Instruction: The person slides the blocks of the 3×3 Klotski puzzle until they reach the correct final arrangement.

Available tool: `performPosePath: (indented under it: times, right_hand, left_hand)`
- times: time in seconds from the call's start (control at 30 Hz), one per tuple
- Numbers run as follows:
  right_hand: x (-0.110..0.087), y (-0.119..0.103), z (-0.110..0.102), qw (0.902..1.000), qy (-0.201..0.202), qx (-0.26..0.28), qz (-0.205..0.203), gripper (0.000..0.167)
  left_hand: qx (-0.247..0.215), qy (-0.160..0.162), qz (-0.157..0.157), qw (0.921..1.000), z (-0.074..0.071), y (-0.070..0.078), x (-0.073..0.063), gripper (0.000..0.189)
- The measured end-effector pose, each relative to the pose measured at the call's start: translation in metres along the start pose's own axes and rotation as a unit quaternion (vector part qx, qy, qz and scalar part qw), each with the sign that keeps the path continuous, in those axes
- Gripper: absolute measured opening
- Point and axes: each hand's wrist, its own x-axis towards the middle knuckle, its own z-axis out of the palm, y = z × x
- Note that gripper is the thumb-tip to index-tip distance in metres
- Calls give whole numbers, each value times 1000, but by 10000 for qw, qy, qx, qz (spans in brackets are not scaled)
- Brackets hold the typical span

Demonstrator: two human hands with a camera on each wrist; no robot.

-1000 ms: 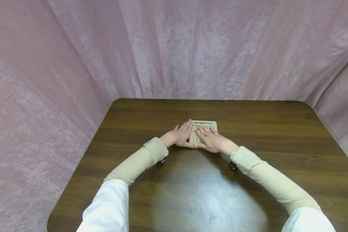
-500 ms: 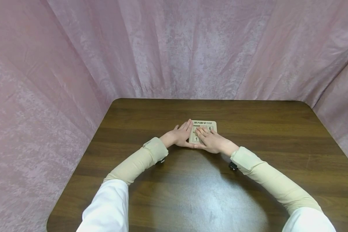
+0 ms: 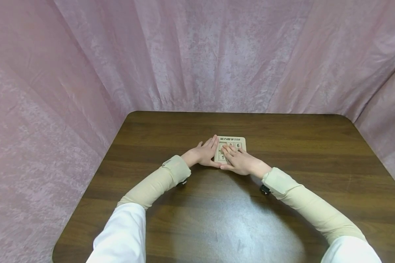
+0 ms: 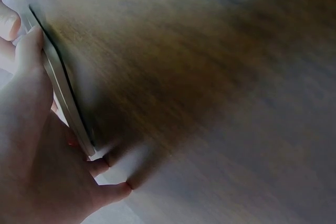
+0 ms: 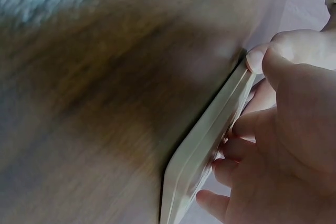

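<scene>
- Left grip point(image 3: 205, 153) was spread wide, touching the number board point(image 5: 195, 148).
- Right grip point(image 3: 239, 160), also spread, touched its tiles point(image 3: 238, 145).
- Title point(image 3: 229, 138) pointed away; longest side was hard to tell.

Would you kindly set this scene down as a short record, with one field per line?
puzzle board: flat on the table, partly covered by the hands
left hand: along the board's left edge
right hand: over the numbered tiles
readable numbers: 6 at top right; 1 at left, below another tile
table: dark brown wood grain
backdrop: pink curtain
</scene>
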Motion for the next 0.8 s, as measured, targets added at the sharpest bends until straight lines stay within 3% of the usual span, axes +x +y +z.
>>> performPosePath:
  times: [0.8]
  right_hand:
    - [-7, -7, 0, 9999, 31, -77, -89, 77]
  left_hand:
    - [-152, 8, 38, 9999, 0, 0, -1, 117]
